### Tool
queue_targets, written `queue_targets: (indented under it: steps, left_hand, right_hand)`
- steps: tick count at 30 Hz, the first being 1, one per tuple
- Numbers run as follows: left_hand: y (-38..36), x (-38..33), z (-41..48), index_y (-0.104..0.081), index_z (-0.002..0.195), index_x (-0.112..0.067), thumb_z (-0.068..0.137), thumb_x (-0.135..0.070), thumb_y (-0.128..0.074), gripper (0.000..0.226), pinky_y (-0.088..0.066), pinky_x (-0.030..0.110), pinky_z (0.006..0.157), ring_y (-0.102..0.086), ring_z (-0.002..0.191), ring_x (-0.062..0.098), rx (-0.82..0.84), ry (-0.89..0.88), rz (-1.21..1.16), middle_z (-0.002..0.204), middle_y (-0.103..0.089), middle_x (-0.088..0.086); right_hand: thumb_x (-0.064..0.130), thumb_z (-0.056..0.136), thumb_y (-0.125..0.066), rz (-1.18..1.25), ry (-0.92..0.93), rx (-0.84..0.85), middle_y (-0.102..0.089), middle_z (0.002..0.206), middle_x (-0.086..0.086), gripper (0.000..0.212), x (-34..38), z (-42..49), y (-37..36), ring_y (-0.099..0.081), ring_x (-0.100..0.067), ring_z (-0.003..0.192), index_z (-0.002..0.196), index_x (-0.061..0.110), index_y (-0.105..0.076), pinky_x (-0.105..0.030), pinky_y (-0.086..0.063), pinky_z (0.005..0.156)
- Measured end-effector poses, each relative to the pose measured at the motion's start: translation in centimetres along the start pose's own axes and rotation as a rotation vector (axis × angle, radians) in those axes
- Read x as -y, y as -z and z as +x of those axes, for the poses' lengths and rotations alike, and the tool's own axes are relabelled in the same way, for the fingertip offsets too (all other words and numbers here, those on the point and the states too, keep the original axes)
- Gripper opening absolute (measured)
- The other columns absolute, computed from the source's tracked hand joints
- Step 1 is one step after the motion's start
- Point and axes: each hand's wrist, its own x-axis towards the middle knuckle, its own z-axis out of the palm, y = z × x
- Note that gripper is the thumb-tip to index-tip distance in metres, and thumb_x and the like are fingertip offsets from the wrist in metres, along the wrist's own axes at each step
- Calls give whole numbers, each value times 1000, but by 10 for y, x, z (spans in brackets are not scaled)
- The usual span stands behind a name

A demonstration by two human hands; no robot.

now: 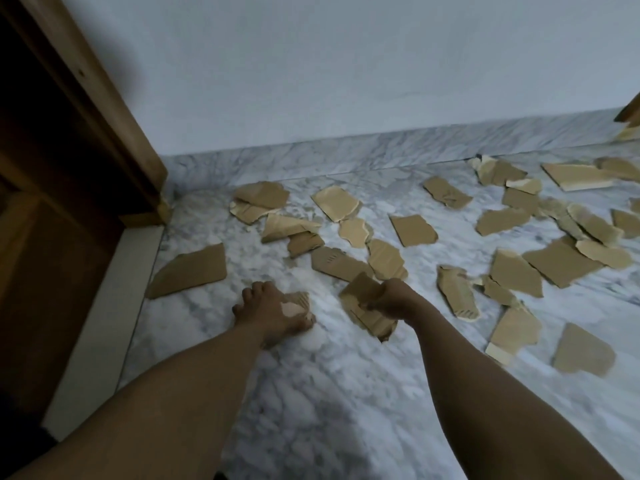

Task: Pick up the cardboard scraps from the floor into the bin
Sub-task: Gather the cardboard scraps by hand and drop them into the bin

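Your right hand [391,301], at centre frame, has its fingers curled tight round a torn cardboard scrap [360,308] low over the marble floor [346,393]. Your left hand [270,311], just left of it, lies with fingers spread, pressing a small scrap [299,303] down. Many loose scraps [412,230] lie scattered across the centre and right, below the wall [346,64].

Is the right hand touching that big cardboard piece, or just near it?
Touching. The head view shows the right hand with its fingers curled round the edge of the cardboard piece, gripping it.
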Motion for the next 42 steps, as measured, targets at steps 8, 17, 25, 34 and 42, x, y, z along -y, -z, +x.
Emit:
queue_targets:
  steps: [8, 17, 25, 34, 42]
  left_hand:
    - [15, 25, 31, -44, 123, -20, 56, -60, -87, 89, -46, 46, 97, -46, 120, 32, 93, 12, -12, 133, -44, 10]
    - [89, 103, 101, -16, 155, -27, 54, -75, -78, 128, -25, 54, 114, -15, 146, 41, 3, 171, 279, 161, -12, 8]
    - [90, 91, 98, -40, 129, -19, 45, -61, -91, 108, -43, 53, 98, -49, 118, 36, -13, 25, 160, 132, -44, 11]
    - [77, 68, 95, -36, 126, -16, 40, -58, -94, 112, -44, 57, 96, -28, 128, 32, 46, 35, 164, 132, -28, 8]
    - [85, 43, 91, -32, 122, -24, 42, -49, -96, 106, -47, 48, 93, -51, 111, 29, 59, -157, 144, 124, -49, 6]
  right_hand:
    - [46, 94, -57, -445, 134, -96, -22, 154, -12, 60, 73, 25, -16, -17, -40, 143, 144, 16, -44, -63, -24, 109]
    - [34, 94, -61, -524, 98, -95, -42, 134, -12, 42, 87, 53, -44, -37, -36, 127, 130, 16, -49, -59, -30, 105]
    - [26, 81, -77, -431, 193, 40, -61, 106, -10, 43, 101, 60, -45, -58, -22, 92, 112, 9, -53, -26, -43, 70]
    - [33, 99, -47, -620, 362, 96, -17, 164, -6, 50, 141, 62, -43, -5, -32, 152, 145, 13, -45, -74, 3, 112]
    - [32, 94, -59, -564, 366, -131, -45, 104, -4, 26, 112, 56, -47, -51, -25, 103, 110, 11, -58, -47, -44, 94]
